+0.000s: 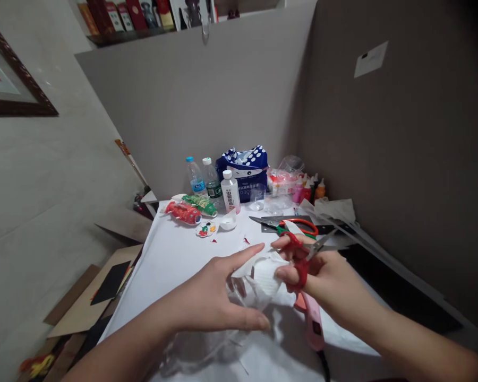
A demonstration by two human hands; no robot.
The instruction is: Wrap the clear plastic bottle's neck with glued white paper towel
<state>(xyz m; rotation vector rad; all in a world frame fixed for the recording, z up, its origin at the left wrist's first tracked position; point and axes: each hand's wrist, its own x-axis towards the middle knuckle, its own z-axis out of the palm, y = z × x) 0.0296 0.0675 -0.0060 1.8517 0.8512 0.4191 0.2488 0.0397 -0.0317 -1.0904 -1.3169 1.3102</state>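
Observation:
My left hand [207,292] curls around a clear plastic bottle [199,347], which looks cut and lies partly under my wrist. A ribbed white piece [267,275], perhaps paper or tape, sits at the bottle's upper end between my hands. My right hand [326,273] has its fingers in the red handles of small scissors [301,271]. Their blades point away to the right, slightly apart. With its thumb and fingertips, that same hand touches the white piece's edge. How the piece joins the plastic is blurred.
Larger orange-and-green scissors [298,227] lie beyond my right hand. Beside it rests a pink corded tool [314,323]. Red and green fish-shaped bottles [183,213], a paint palette [206,229], a white-capped bottle [230,192] and a blue bag [242,175] stand farther back.

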